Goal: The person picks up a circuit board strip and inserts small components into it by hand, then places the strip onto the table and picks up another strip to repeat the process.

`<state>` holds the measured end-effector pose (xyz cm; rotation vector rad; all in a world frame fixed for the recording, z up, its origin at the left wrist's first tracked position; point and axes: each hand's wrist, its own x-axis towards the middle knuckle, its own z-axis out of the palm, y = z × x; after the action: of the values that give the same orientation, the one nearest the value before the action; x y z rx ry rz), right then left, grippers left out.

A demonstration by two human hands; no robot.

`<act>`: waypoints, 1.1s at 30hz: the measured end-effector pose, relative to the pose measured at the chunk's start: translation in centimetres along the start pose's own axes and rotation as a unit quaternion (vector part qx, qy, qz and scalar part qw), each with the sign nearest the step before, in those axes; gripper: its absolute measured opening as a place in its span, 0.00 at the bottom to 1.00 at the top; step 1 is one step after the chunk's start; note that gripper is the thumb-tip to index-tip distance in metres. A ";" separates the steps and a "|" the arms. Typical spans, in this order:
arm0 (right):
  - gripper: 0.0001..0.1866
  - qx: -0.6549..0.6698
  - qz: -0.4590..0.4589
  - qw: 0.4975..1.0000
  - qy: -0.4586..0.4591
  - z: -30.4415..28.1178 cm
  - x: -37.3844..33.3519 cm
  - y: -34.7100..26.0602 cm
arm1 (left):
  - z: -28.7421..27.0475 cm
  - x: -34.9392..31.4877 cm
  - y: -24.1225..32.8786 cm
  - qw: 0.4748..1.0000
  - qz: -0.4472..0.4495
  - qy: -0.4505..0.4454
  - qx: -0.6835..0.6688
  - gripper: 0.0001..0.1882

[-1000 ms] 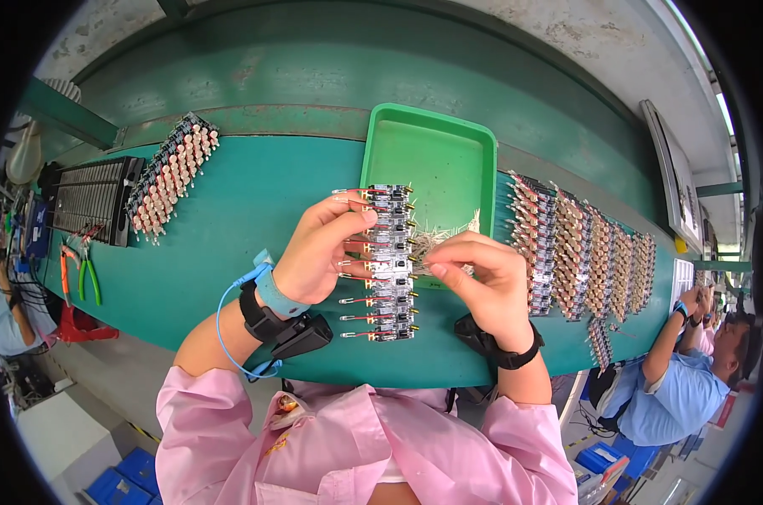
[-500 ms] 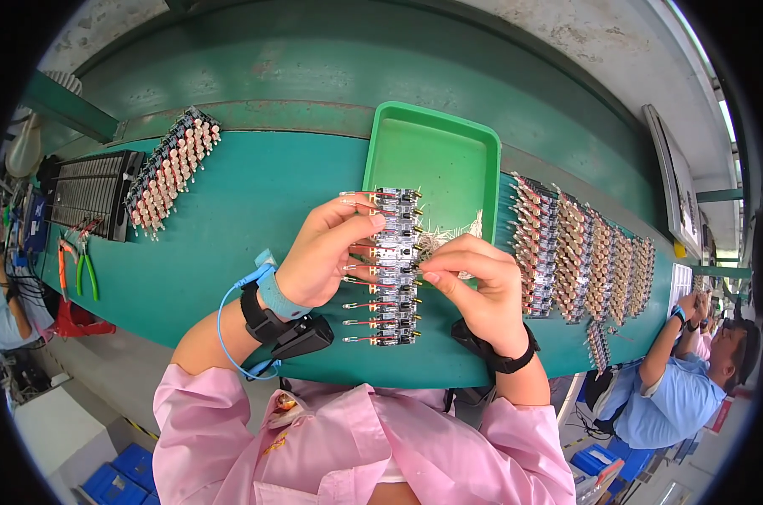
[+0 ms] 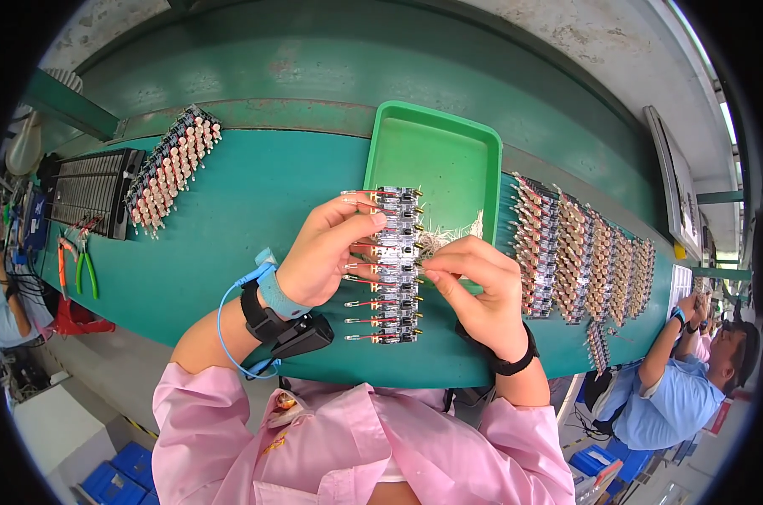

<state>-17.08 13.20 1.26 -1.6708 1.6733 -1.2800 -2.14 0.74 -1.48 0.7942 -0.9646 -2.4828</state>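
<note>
A long strip of small black-and-clear electrical components (image 3: pixel 397 290) stands upright in front of me, with short red wire leads out its left side and small brassy pins along its right. My left hand (image 3: pixel 327 248) grips the strip by its upper left part, thumb on the front and fingers behind. At its right edge, about mid-height, my right hand (image 3: pixel 478 286) pinches with thumb and forefinger; what lies between those fingertips is too small to make out. Thin white pieces (image 3: pixel 457 236) lie heaped in the lower part of a green tray (image 3: pixel 493 160) behind the strip.
Rows of finished-looking component strips (image 3: pixel 571 252) lie on the bench (image 3: pixel 264 177) at right. Another bundle (image 3: pixel 175 168) rests at left beside a black rack (image 3: pixel 91 194) and green-handled pliers (image 3: pixel 87 273). A blue-cabled wrist strap (image 3: pixel 276 290) circles my left wrist. A co-worker (image 3: pixel 680 379) sits at far right.
Almost nothing differs. My right fingertips have shifted very slightly at the strip's right edge, and the strip has moved by a hair.
</note>
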 end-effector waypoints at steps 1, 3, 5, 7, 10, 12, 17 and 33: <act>0.06 -0.005 0.002 1.000 0.004 0.0 0.0 0.0 | 0.0 0.0 0.0 1.000 0.001 0.000 0.001 0.07; 0.07 -0.016 0.006 1.000 0.011 0.0 0.0 0.0 | -0.1 0.0 0.0 1.000 -0.002 -0.001 -0.001 0.07; 0.06 -0.019 0.009 1.000 0.013 0.0 0.0 -0.1 | -0.1 0.0 0.0 1.000 -0.010 -0.004 -0.003 0.07; 0.06 -0.026 0.014 0.999 0.015 0.0 0.1 -0.2 | -0.1 -0.1 0.0 1.000 -0.011 -0.012 0.002 0.07; 0.06 -0.026 0.022 0.999 0.012 0.0 0.1 -0.1 | 0.0 -0.1 0.0 0.999 -0.011 -0.028 0.011 0.08; 0.06 -0.025 0.025 0.999 0.011 0.0 0.1 0.0 | 0.1 -0.2 -0.1 0.999 -0.010 -0.027 0.030 0.10; 0.06 -0.028 0.025 0.999 0.012 0.1 0.0 0.0 | -0.1 -0.1 -0.2 0.998 -0.016 -0.032 0.049 0.12; 0.22 0.018 -0.098 0.960 -0.261 2.7 -2.0 -4.3 | 0.7 -0.5 0.4 0.984 0.011 0.079 -0.159 0.10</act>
<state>-12.19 14.95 3.00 -1.9734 1.1881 -0.8328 -2.14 1.06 -0.61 0.8509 -0.5005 -2.4248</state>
